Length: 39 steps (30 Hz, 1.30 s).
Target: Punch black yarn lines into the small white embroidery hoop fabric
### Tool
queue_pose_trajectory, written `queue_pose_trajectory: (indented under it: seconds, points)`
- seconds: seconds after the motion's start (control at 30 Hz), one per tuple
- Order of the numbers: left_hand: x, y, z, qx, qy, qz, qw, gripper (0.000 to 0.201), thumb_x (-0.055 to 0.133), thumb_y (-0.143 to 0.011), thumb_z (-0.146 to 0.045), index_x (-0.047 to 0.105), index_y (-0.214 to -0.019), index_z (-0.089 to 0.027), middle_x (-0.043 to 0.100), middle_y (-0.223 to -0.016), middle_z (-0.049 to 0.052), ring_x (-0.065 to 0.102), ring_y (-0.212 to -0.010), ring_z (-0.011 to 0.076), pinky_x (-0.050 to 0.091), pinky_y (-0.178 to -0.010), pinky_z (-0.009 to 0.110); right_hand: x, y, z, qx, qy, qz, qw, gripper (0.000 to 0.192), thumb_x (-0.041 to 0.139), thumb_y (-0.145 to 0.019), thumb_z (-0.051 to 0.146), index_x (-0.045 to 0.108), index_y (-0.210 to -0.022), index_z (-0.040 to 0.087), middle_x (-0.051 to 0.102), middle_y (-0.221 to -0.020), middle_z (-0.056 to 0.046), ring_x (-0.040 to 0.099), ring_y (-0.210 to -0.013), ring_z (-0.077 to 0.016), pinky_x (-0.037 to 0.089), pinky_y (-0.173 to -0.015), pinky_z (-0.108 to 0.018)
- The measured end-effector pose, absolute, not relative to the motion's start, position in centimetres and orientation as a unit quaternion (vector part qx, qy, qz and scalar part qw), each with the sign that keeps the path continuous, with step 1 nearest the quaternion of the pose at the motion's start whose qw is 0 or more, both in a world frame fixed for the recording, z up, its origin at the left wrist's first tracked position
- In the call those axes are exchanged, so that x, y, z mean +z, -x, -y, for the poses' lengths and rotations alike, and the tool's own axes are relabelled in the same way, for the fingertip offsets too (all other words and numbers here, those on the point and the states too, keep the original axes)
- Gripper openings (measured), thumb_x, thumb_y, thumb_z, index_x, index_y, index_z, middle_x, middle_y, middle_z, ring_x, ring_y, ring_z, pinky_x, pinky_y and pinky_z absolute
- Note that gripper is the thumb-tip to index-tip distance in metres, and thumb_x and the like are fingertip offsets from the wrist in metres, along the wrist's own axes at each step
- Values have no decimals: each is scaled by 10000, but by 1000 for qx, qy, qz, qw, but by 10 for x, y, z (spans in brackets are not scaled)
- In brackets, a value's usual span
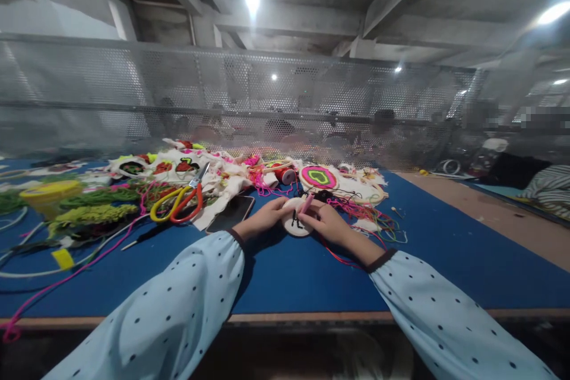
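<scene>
A small round embroidery hoop (pixel 291 227) with white fabric and short black marks or stitches on it is held above the blue tabletop. My left hand (pixel 266 218) pinches the hoop's left rim. In my right hand (pixel 330 224) is a pink punch needle (pixel 307 204), tilted over the fabric, its tip hidden by the fingers. Red yarn (pixel 336 256) trails on the table below the right wrist. Just behind the hoop lies a larger hoop (pixel 319 177) worked in pink and lime green. Beside my left hand, a dark smartphone (pixel 231 214) lies flat.
Scissors with yellow and orange handles (pixel 180 202) rest left on a heap of white fabric pieces (pixel 218 181). A yellow tub (pixel 51 196), green yarn (pixel 95 217) and a white cable (pixel 27 275) fill the left side. Tangled yarn (pixel 363 214) lies right. A perforated metal screen (pixel 249 89) stands behind.
</scene>
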<state>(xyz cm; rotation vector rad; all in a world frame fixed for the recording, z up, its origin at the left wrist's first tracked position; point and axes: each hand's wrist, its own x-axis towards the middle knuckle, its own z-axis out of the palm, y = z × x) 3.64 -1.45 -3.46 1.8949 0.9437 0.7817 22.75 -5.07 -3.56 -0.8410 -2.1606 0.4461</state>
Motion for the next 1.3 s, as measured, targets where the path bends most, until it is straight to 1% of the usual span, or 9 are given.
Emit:
queue_pose_trajectory:
  seconds: [0.07, 0.13, 0.23, 0.33, 0.5, 0.73, 0.9, 1.1, 1.3]
  points:
    - [-27, -29, 15, 243, -754, -339, 507, 370, 598, -738, -381, 523, -992, -123, 537, -695, 8, 479, -571, 93, 354, -516, 217, -34, -230, 51, 143, 333, 848, 387, 204, 482, -850, 291, 595, -940, 147, 603, -973, -80, 548, -893, -181, 411, -814, -318]
    - [-24, -26, 15, 228, -749, -312, 538, 399, 655, -692, -303, 515, -1020, -123, 570, -744, 26, 515, -611, 101, 393, -552, 227, -33, -232, 50, 107, 343, 849, 388, 209, 488, -849, 314, 594, -929, 152, 609, -944, -79, 549, -872, -182, 413, -802, -316]
    - [-25, -28, 16, 262, -740, -317, 533, 392, 647, -677, -214, 513, -1028, -101, 591, -745, 40, 539, -617, 106, 423, -573, 237, -32, -234, 50, 67, 360, 847, 385, 223, 497, -845, 351, 597, -868, 154, 618, -891, -77, 555, -845, -183, 415, -777, -301]
    - [-26, -33, 21, 279, -741, -322, 519, 488, 611, -676, -167, 488, -1142, -94, 609, -739, 50, 543, -560, 101, 404, -509, 219, -33, -235, 50, 64, 389, 837, 379, 221, 462, -867, 337, 590, -889, 158, 630, -902, -78, 575, -841, -183, 412, -759, -287]
    - [-20, -36, 29, 283, -752, -308, 510, 575, 601, -667, -161, 473, -1225, -108, 630, -802, 68, 535, -527, 92, 393, -458, 202, -34, -235, 50, 81, 452, 810, 366, 197, 405, -891, 284, 540, -941, 149, 645, -843, -80, 609, -741, -184, 410, -666, -263]
    - [-23, -36, 28, 274, -762, -330, 486, 598, 566, -695, -160, 430, -1276, -126, 626, -779, 55, 522, -469, 77, 350, -404, 172, -34, -236, 51, 91, 446, 791, 409, 186, 373, -899, 286, 495, -969, 164, 640, -796, -68, 611, -706, -179, 413, -628, -250]
    - [-29, -34, 23, 276, -769, -305, 489, 631, 565, -706, -164, 390, -1312, -159, 642, -840, 74, 535, -465, 74, 382, -429, 181, -35, -236, 49, 94, 438, 790, 418, 190, 360, -902, 296, 496, -942, 168, 631, -797, -63, 600, -707, -175, 416, -638, -254]
    - [-29, -35, 26, 278, -756, -328, 493, 623, 569, -715, -181, 383, -1309, -135, 648, -726, 56, 549, -453, 97, 389, -431, 190, -37, -237, 49, 107, 439, 794, 407, 212, 347, -909, 295, 490, -987, 160, 636, -822, -73, 602, -721, -177, 424, -662, -263]
    - [-25, -35, 27, 270, -754, -317, 508, 676, 571, -735, -187, 311, -1356, -128, 604, -585, 4, 539, -426, 97, 348, -407, 166, -35, -234, 46, 59, 377, 836, 396, 205, 479, -857, 323, 561, -963, 167, 604, -990, -91, 551, -931, -200, 409, -811, -313]
